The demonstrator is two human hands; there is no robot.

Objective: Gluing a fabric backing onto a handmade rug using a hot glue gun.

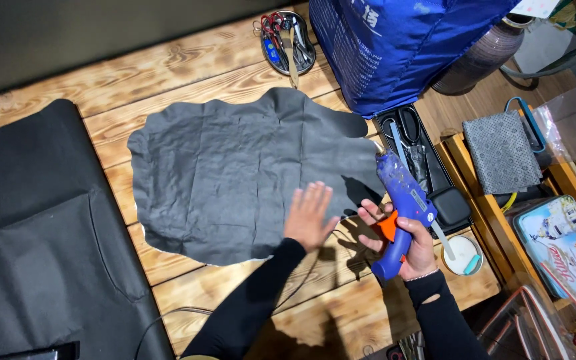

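Right hand (416, 245) grip closed around blue glue gun (403, 200); left hand (309, 217) flat, fingers spread, on grey leather (235, 180) — blue bag (395, 47) at one o'clock; black tray (428, 167) holds scissors (409, 130).

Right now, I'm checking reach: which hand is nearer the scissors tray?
Right. The right hand, holding the glue gun, is just below-left of the scissors tray; the left hand lies flat on the leather, farther left.

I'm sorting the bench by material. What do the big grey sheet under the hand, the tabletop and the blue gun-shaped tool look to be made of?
Grey sheet: likely leather, matte, with a ragged hide-like outline and fine creases; could be faux. Tabletop: wooden planks, with scorched-looking dark grain and knots. Glue gun in the right hand: moulded blue plastic, orange trigger, smeared with pale residue. The left hand lies flat on the sheet.
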